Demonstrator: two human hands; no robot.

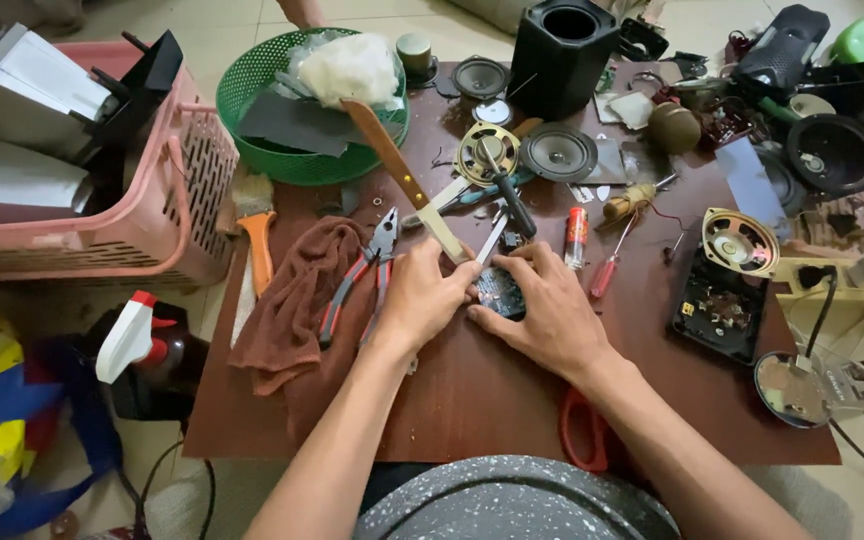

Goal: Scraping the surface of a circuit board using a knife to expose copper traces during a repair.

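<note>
I pinch a small dark circuit board between my left hand and right hand at the brown table centre. Loose round speaker cones lie stripped out; this board seems not yet dismantled.

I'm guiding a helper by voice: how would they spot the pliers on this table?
Start at the brown cloth draped over the left edge of the wooden table. The pliers lie along its right side, just left of the left hand. Their red-and-grey handles and bare metal jaws set them apart from the orange-handled brush nearby.
</note>
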